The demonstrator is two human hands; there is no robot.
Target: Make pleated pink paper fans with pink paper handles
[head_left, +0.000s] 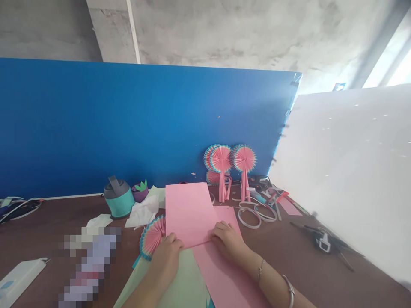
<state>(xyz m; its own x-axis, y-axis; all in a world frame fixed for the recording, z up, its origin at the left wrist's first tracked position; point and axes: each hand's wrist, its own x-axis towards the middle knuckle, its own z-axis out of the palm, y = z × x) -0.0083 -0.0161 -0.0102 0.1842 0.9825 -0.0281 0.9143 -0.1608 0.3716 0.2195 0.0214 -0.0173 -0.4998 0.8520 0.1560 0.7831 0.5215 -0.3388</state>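
Observation:
A pink sheet of paper (pixel 189 214) stands raised in front of me, with my hands at its lower corners. My left hand (pixel 168 254) has its fingers closed on the left corner. At the lower right corner, my right hand (pixel 226 237) is closed with curled fingers on the edge. More pink paper (pixel 221 273) lies beneath and runs toward me under my right forearm. Pale green paper (pixel 173 282) is spread under my left hand. Beside that hand a pleated pink paper fan (pixel 153 237) with a blue edge is partly covered.
Several round paper fans (pixel 221 158) lean on the blue partition (pixel 128 128). Rings of white tubing (pixel 250 217) and a dark tool (pixel 323 241) are at right. A teal cup (pixel 118 199), purple pot (pixel 140 192), tissues (pixel 143 211) and white box (pixel 22 278) are at left.

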